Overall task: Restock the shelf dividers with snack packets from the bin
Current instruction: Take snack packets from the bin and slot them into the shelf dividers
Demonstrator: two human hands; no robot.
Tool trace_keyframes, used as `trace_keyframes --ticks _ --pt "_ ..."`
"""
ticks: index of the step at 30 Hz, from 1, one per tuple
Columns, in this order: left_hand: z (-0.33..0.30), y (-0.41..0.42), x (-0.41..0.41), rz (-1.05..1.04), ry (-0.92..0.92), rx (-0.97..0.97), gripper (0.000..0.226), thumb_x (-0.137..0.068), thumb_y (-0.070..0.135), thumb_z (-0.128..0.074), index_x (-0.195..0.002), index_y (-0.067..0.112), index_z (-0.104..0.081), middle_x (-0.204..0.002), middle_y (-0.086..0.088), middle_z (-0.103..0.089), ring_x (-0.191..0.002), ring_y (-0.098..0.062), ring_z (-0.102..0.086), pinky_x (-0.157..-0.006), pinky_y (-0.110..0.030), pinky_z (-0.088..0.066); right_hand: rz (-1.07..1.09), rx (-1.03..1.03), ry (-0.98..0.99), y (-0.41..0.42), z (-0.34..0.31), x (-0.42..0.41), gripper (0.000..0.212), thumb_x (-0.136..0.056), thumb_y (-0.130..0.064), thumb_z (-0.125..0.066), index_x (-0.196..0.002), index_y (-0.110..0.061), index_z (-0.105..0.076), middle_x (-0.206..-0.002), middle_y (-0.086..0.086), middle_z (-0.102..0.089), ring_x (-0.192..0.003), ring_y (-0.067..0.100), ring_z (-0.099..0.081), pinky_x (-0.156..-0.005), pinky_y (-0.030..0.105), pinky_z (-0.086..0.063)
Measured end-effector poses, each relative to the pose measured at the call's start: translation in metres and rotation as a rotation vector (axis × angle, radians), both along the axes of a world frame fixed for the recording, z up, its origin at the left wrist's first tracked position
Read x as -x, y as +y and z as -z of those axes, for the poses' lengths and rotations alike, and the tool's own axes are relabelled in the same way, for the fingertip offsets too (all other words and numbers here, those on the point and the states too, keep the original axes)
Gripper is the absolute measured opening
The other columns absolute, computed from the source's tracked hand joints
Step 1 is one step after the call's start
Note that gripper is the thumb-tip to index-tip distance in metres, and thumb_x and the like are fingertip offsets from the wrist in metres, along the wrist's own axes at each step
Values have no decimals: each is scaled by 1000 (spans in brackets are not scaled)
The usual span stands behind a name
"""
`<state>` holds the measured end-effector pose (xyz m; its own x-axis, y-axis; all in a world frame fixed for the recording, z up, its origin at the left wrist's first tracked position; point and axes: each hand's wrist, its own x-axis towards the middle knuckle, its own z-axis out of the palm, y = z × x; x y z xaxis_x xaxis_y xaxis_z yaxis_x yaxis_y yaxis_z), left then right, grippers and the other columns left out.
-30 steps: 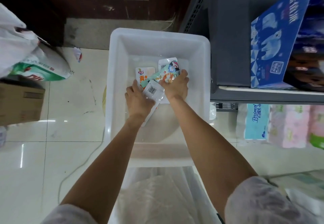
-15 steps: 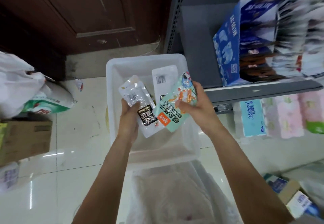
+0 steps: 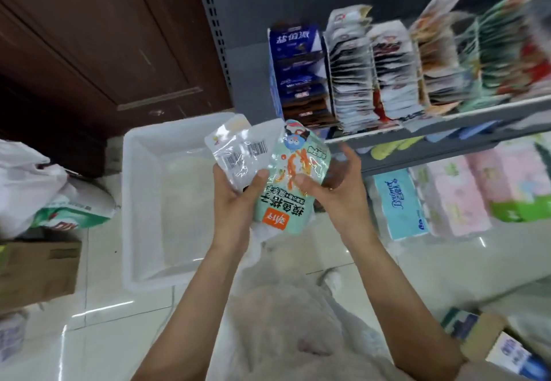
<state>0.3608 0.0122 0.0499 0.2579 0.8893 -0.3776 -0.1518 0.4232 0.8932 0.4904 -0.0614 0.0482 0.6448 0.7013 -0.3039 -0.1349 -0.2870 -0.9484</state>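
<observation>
Since lifted clear of the bin, packets in both hands' grip, nearer the shelf

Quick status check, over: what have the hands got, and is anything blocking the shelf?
Left hand grips clear barcoded packet. Right hand pinches mint-green snack packet. White bin looks empty. Path to shelf dividers open.
</observation>
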Motion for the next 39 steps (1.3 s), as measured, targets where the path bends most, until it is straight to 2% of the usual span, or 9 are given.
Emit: trace_keyframes --ticks 5,9,13,18,22,28,30,36,39 --pt "-11 -64 -82 -118 -51 -69 52 -85 2 -66 -129 11 -39 -123 -11 -62 -108 -26 -64 -81 -40 -56 33 -32 80 -68 -1 -42 34 -71 -13 -80 -94 -21 -56 -89 -13 -69 -87 4 -66 -79 31 -56" --pt "-21 -101 -134 -66 -93 -60 48 -88 -1 -61 -125 23 -41 -122 3 -62 -113 -15 -61 -89 -35 -54 227 -205 154 -107 -9 -88 14 -83 -6 -68 -91 -14 -61 -86 -8 -71 -82 9 -66 -70 26 -54" --pt "-30 -111 -168 -33 -54 -100 46 -88 0 -62 -123 24 -43 -118 6 -65 -108 -11 -63 -91 -34 -53 455 -287 205 -131 -21 -145 12 -89 -3 -60 -93 -14 -60 -88 -4 -71 -78 10 -68 -63 23 -55" --pt "-41 -81 -213 71 -12 -82 39 -84 7 -69 -112 28 -53 -105 10 -70 -93 -8 -69 -75 -30 -58 481 -87 -203 -153 -25 -234 16 -83 -4 -68 -76 -17 -62 -64 -7 -65 -59 9 -57 -55 26 -49" --pt "-48 -49 -262 179 45 -155 38 -80 10 -73 -102 37 -58 -97 19 -71 -92 -6 -69 -83 -39 -57 549 -114 -305 -145 -39 -303 21 -81 -12 -71 -67 -4 -57 -62 -1 -54 -63 9 -47 -62 33 -41" --pt "-60 -13 -319 245 128 -265 47 -78 19 -76 -120 30 -58 -110 14 -69 -104 -11 -64 -94 -47 -50 430 -225 -562 -89 -103 -390 13 -94 -14 -57 -85 -22 -59 -71 -18 -64 -70 -9 -58 -66 9 -42" --pt "-64 -4 -332 240 135 -280 43 -79 18 -75 -117 31 -58 -109 14 -69 -103 -12 -65 -94 -47 -50 349 -263 -646 -62 -121 -415 17 -97 -13 -52 -89 -29 -55 -76 -21 -63 -74 -10 -58 -68 11 -44" --pt "-64 10 -349 189 179 -298 35 -82 16 -73 -98 43 -58 -108 14 -69 -103 -12 -64 -94 -46 -50 124 -224 -773 28 -101 -494 21 -97 -6 -44 -115 1 -54 -98 -4 -57 -88 1 -53 -77 13 -43" --pt "-59 12 -354 136 163 -280 35 -82 11 -72 -99 38 -59 -108 12 -69 -102 -10 -65 -94 -43 -51 13 -128 -703 57 -81 -513 22 -98 -3 -43 -118 -1 -53 -87 -7 -58 -74 -6 -54 -69 10 -43"
